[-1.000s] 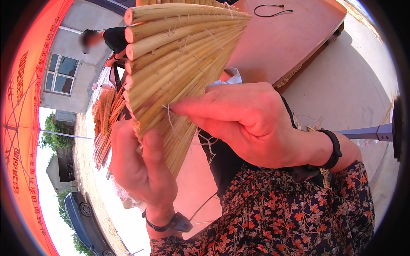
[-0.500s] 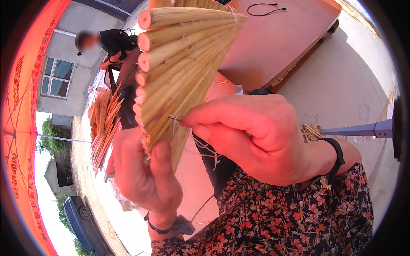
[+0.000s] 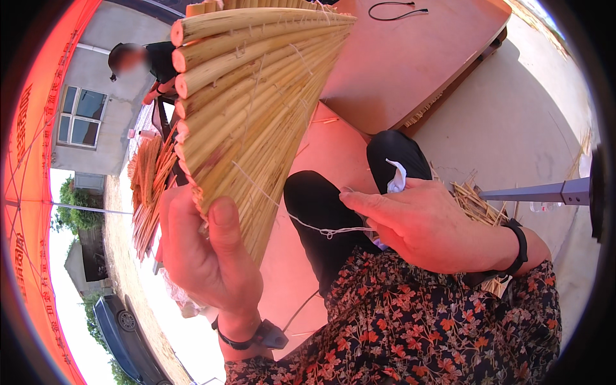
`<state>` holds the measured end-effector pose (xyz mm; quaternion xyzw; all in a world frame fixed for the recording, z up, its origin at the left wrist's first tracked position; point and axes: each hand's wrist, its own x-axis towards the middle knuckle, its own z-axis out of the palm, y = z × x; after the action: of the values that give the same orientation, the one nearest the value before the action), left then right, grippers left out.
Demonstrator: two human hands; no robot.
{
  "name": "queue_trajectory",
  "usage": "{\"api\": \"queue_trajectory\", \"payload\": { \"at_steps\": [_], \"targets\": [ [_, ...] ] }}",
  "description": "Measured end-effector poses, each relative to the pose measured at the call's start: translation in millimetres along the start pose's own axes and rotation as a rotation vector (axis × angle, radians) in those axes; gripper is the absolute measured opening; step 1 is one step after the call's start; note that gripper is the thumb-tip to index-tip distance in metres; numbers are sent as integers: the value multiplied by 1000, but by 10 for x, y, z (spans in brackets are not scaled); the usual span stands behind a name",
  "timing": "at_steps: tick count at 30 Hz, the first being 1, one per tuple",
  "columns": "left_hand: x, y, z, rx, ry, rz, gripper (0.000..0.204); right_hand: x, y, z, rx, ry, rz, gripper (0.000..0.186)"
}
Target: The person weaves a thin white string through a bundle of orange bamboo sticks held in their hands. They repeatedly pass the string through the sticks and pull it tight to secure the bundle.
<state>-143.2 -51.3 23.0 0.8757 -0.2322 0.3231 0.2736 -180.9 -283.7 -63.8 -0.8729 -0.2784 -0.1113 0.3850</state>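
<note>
A fan-shaped panel of pale, tapered stalks [image 3: 250, 109], laced across with thin strings, is held up in front of me. My left hand [image 3: 212, 244] grips its lower edge, the thumb on the near face and the fingers behind the cut ends. A whitish thread [image 3: 301, 224] leaves the panel low on its face and runs slackly, with a small loop or knot in it, to my right hand [image 3: 417, 218]. That hand is closed in a pinch on the thread, apart from the panel. Whether a needle is in the pinch cannot be made out.
A reddish-brown table [image 3: 417, 58] stands at the far right, with a black cord [image 3: 391, 18] on it. Reddish sticks [image 3: 151, 179] are heaped at left, near another person [image 3: 157, 64]. Pale stick scraps [image 3: 478, 202] lie beyond my right wrist, near a metal pole [image 3: 545, 194].
My right hand has pulled away from the panel, down and to the right, drawing the thread out. The panel and my left hand have shifted slightly left.
</note>
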Motion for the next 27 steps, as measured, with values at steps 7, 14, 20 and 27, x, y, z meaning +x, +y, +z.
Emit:
{"api": "queue_trajectory", "payload": {
  "at_steps": [7,14,20,27],
  "targets": [
    [22,5,-2,-87,7,19,30,257,-261,-208,715,304,-126,33],
    [46,56,-53,-87,-63,8,33,696,-276,-48,816,404,-148,10],
    [75,48,-105,-57,-76,-4,32,761,-267,7,660,512,-207,12],
    [56,16,-112,-90,-68,-15,33,832,-235,82,586,515,-287,23]
  ]
}}
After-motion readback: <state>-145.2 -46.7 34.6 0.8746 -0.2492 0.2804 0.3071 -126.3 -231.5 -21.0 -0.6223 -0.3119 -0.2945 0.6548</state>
